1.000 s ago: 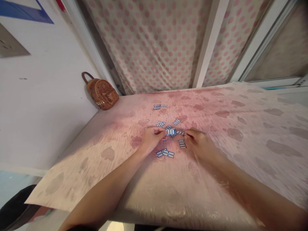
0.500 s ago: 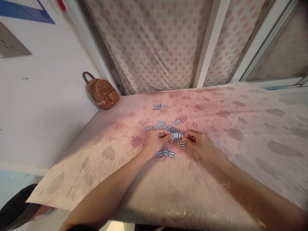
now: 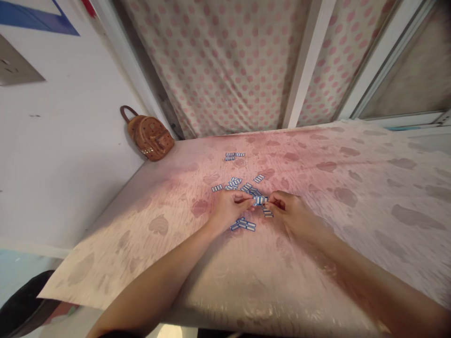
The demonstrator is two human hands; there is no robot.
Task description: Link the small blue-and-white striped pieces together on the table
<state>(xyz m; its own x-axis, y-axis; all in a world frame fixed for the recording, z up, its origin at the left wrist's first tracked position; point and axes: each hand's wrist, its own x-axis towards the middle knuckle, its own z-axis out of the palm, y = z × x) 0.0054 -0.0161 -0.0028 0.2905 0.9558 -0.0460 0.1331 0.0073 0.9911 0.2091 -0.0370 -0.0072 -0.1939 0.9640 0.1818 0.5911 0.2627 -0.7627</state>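
Observation:
Between my two hands is a small strip of white labels with blue borders (image 3: 260, 200). My left hand (image 3: 230, 205) pinches its left end between thumb and finger. At the strip's right end, the fingertips of my right hand (image 3: 287, 206) are closed on it. Similar blue-bordered strips lie around my hands: a loose pile (image 3: 234, 182) just behind the left hand, a single strip (image 3: 259, 178) farther back, another strip (image 3: 268, 212) by the right fingertips, and a few overlapping strips (image 3: 244, 224) nearer to me. What is printed on them is too small to read.
A patterned pinkish cloth (image 3: 317, 188) covers the table. Several more strips (image 3: 234, 156) lie toward the back. A brown mini backpack (image 3: 151, 136) rests at the back left against the wall. Behind the table hangs a polka-dot curtain (image 3: 229, 70).
The held strip and both hands' fingertips have shifted very slightly to the right and down. Both hands keep their pinch, and the strips on the table lie as before.

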